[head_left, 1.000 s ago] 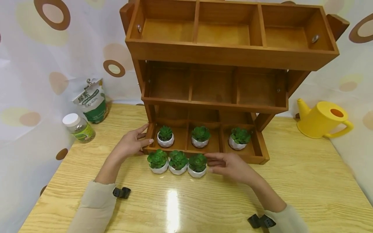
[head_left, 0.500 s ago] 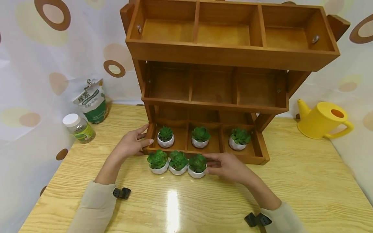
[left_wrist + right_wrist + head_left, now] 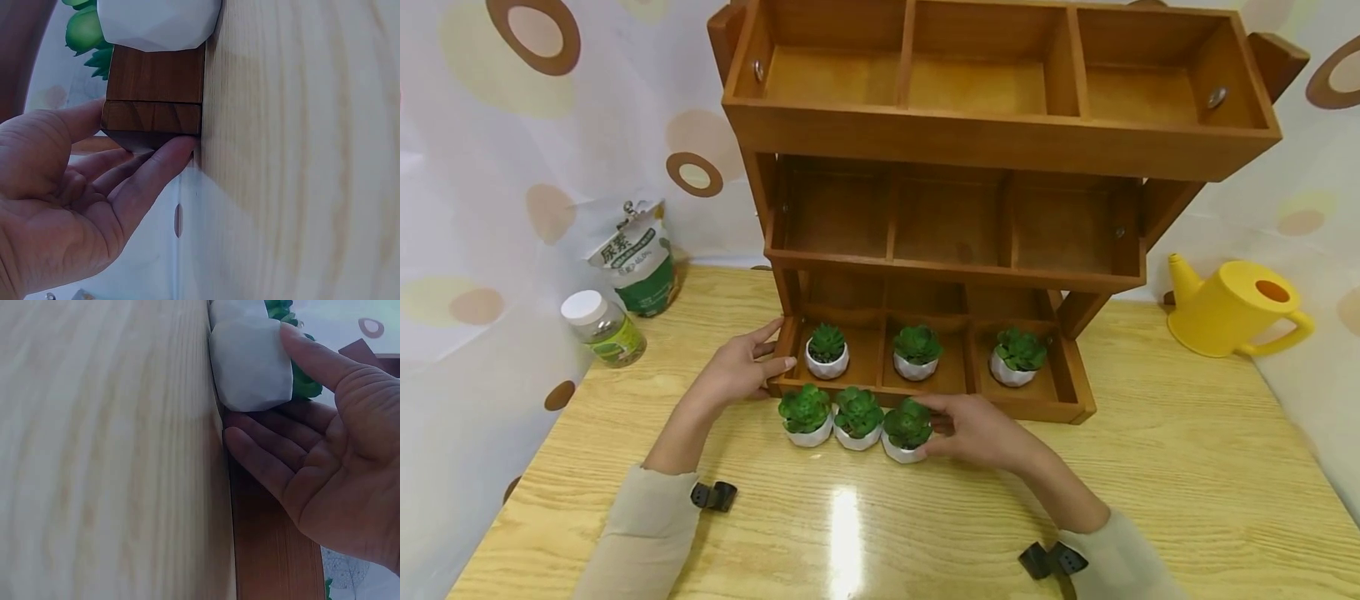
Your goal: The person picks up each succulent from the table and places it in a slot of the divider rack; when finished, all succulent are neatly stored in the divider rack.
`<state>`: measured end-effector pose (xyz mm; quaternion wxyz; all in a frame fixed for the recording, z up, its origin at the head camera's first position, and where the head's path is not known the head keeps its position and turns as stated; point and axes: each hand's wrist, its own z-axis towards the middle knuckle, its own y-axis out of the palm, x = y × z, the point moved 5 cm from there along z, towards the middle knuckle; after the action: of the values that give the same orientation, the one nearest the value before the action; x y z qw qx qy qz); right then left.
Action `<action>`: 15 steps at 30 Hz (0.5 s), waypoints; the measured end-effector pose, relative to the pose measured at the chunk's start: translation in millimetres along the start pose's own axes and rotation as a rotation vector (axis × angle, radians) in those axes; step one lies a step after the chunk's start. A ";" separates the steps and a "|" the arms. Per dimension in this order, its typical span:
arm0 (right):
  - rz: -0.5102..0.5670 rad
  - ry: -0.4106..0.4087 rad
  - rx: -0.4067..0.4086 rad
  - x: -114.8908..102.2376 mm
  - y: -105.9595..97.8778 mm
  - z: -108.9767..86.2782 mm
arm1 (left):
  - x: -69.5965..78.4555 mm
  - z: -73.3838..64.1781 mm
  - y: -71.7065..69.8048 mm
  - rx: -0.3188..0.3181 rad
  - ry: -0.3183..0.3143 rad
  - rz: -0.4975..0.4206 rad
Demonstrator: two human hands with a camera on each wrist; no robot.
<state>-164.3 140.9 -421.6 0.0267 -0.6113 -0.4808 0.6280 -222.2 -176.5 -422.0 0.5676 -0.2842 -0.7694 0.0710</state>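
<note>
A brown wooden three-tier shelf (image 3: 1000, 142) stands on the table. My left hand (image 3: 741, 367) grips the left front corner of its bottom tray (image 3: 153, 115), thumb over the edge and fingers around the side. Three succulents in white faceted pots stand in a row before that tray: a left one (image 3: 806, 412), a middle one (image 3: 858, 417) and a right one (image 3: 907, 427). My right hand (image 3: 977, 429) holds the right one, its thumb against the white pot (image 3: 250, 365) near the rim. The other fingers reach around the pot's side, partly hidden by it.
Three more potted succulents sit inside the bottom tray, one per compartment: left (image 3: 827, 350), middle (image 3: 917, 352), right (image 3: 1017, 356). A yellow watering can (image 3: 1232, 308) stands at the right. On the left are a white-capped jar (image 3: 606, 329) and a green-and-white bag (image 3: 640, 262).
My right hand has moved left onto the rightmost front pot, and its thumb has come round to the pot's front. The left hand has stayed on the tray corner.
</note>
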 end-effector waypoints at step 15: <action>-0.068 -0.073 -0.005 -2.7 1.0 1.9 | -0.2 2.5 0.2 -0.001 -0.006 0.022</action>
<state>-164.6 137.6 -420.6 0.0290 -0.5715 -0.5035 0.6473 -224.3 -175.9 -423.2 0.5642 -0.2929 -0.7680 0.0777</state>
